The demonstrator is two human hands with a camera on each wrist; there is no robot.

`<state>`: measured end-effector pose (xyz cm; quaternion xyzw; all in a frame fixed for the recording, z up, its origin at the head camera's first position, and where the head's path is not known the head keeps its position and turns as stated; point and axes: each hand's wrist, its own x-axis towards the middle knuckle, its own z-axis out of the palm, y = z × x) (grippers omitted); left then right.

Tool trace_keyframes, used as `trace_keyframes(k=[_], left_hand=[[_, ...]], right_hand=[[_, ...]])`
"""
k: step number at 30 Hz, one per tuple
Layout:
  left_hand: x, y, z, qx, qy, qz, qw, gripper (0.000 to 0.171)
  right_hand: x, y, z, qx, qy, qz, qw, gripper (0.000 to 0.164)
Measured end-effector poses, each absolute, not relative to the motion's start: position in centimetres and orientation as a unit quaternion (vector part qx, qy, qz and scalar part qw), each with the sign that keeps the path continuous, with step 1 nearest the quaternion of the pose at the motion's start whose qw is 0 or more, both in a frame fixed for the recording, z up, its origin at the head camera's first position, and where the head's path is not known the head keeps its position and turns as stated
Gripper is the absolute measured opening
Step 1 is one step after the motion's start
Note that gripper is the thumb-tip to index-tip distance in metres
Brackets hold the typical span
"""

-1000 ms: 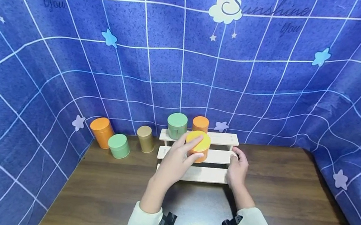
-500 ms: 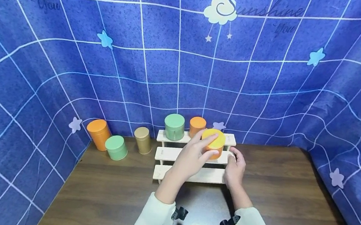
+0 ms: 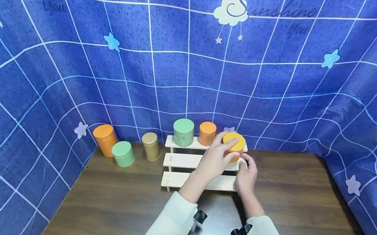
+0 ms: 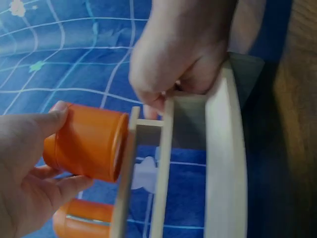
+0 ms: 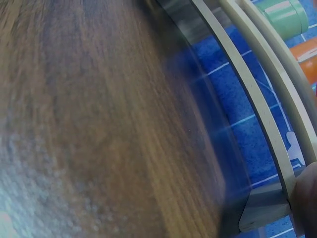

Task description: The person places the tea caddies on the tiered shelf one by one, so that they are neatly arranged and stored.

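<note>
With fingers (image 3: 230,144) laid over the top and thumb (image 3: 233,156) at the side, holds the yellow-lidded can (image 3: 234,137) in the left hand (image 3: 213,160), reaching up and right from the bottom centre of the frame. Grips the right end of the rack (image 3: 184,160) in the right hand (image 3: 246,177), reaching up and left from the lower right. Has the can right of centre in the frame, at the right end of the top tier (image 3: 195,144); cannot tell whether touching. Compared with half a second ago, has carried it farther right and slightly upward, keeping the right hand in place.
</note>
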<state>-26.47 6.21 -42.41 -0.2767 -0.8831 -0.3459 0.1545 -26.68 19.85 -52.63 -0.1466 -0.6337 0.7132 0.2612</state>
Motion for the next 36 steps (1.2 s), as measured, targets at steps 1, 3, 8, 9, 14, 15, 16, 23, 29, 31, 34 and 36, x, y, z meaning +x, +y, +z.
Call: trace_keyframes(k=[1, 3, 8, 9, 14, 15, 16, 23, 29, 31, 34, 36], left_hand=[[-26.5, 6.4, -42.5, -0.272, -0.886, -0.343, 0.154, 0.051], [-26.6, 6.8, -42.5, -0.265, -0.887, -0.344, 0.154, 0.051], [-26.6, 7.7, -42.0, -0.263, -0.892, -0.326, 0.17, 0.05], [-26.6, 7.9, -41.8, -0.265, -0.894, -0.316, 0.174, 0.05], [-26.6, 8.6, -41.1, -0.269, -0.912, -0.238, 0.197, 0.049], [-26.6, 8.7, -41.0, -0.266, -0.917, -0.221, 0.2, 0.049], [-26.6, 8.8, -40.9, -0.262, -0.921, -0.206, 0.201, 0.049], [-26.3, 9.8, -40.0, -0.242, -0.942, -0.123, 0.199, 0.049], [-26.3, 10.2, -39.3, -0.246, -0.941, -0.072, 0.22, 0.045], [-26.5, 10.0, -39.1, -0.245, -0.94, -0.067, 0.226, 0.043], [-27.0, 9.7, -39.0, -0.244, -0.94, -0.067, 0.23, 0.04], [-27.4, 9.5, -39.1, -0.244, -0.94, -0.069, 0.228, 0.039]], right_hand=[[-26.7, 19.8, -52.6, -0.146, -0.632, 0.715, 0.262, 0.034], [-26.7, 19.8, -52.6, -0.144, -0.627, 0.718, 0.265, 0.034], [-26.8, 20.0, -52.4, -0.14, -0.629, 0.715, 0.273, 0.034], [-26.8, 20.1, -52.3, -0.139, -0.63, 0.714, 0.272, 0.034], [-26.7, 20.2, -52.3, -0.14, -0.635, 0.711, 0.267, 0.033], [-26.7, 20.2, -52.4, -0.14, -0.637, 0.71, 0.266, 0.033], [-26.6, 20.2, -52.4, -0.141, -0.64, 0.707, 0.266, 0.033], [-26.7, 20.4, -52.4, -0.141, -0.64, 0.707, 0.265, 0.033], [-26.9, 20.6, -52.3, -0.134, -0.649, 0.704, 0.256, 0.034], [-26.9, 20.5, -52.4, -0.132, -0.65, 0.705, 0.252, 0.034], [-26.8, 20.3, -52.7, -0.13, -0.654, 0.702, 0.251, 0.034], [-26.7, 20.2, -52.9, -0.132, -0.654, 0.701, 0.254, 0.033]])
